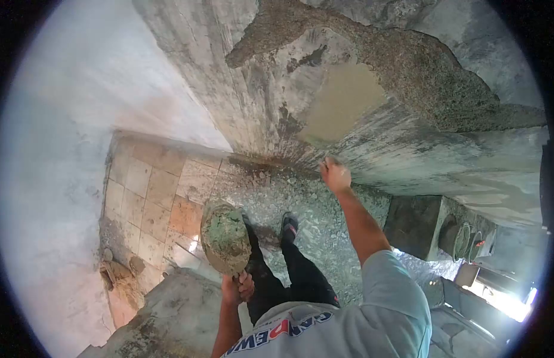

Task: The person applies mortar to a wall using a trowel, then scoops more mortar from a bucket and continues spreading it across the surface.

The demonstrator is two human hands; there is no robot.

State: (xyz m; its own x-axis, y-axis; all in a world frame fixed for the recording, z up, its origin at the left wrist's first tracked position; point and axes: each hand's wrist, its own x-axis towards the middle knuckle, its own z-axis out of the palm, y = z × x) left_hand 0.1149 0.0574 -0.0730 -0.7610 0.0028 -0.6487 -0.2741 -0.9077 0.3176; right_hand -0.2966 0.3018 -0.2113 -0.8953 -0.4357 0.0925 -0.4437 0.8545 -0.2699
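Looking down from the head view, the person's left hand (238,287) sits low near the body, fingers wrapped tight around a short handle. It holds a mortar board (225,237) that is heaped with wet grey-green mortar and sits tilted in front of the left leg, above the floor. The right hand (335,176) is stretched out at arm's length and pressed against the rough plastered wall (259,89), close to its foot. Its fingers are curled shut, but whether a tool lies in that grip cannot be told. A smooth brown patch (342,98) shows on the wall above this hand, edged by coarse, crumbly render. Two dark shoes (289,225) stand on grey gravel, and pale tiles (148,191) cover the floor to the left.
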